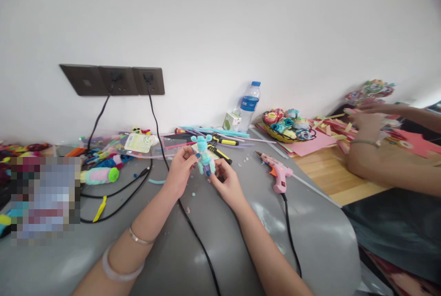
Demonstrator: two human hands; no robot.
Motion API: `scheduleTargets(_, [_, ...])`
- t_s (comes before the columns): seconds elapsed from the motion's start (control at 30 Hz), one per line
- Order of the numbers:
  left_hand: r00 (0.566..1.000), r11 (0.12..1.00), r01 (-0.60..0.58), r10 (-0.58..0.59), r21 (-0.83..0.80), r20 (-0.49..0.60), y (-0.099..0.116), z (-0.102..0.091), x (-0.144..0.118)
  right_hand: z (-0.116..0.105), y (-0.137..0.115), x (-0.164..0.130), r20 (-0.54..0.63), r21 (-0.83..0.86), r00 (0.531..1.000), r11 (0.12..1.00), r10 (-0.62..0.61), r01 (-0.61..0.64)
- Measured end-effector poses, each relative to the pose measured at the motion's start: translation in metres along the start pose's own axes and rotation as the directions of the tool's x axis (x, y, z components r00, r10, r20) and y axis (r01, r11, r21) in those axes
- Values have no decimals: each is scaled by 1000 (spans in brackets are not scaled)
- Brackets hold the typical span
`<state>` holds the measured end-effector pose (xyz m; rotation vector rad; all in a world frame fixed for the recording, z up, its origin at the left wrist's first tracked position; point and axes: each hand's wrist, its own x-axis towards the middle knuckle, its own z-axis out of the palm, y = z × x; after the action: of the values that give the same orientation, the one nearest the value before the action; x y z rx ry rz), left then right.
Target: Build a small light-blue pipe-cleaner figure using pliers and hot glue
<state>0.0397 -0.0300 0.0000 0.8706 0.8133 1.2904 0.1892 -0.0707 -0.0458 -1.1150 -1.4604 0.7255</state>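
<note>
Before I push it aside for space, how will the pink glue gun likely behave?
The pink glue gun probably won't roll, since it seems to lie on its side. It looks hard-shelled, so it should feel stiff. The black cord trailing from it may tug it around.

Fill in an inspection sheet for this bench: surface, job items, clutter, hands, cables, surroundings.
Surface: grey table, small scraps scattered near the hands.
Job's things: small turquoise-and-purple figure, held up; pink glue gun lying to the right.
Clutter: colourful pieces at left; coloured stems, yellow-and-black tool and bottle toward the wall.
Hands: left hand and right hand both hold the figure.
Cables: one black cord from the sockets passes behind the left hand; the glue gun's cord runs nearward.
Surroundings: white wall; co-worker's arm at right.
</note>
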Motion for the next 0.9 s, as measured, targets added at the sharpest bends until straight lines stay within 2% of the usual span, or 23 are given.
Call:
scheduleTargets(0.4, [997, 996, -70, 69, 48, 22, 2, 1, -2, 0, 0, 0, 16, -21, 1000, 1000, 1, -1])
scheduleTargets(0.9, [997, 996, -81, 80, 38, 13, 1, 0, -1, 0, -6, 0, 27, -48, 998, 997, -55, 56])
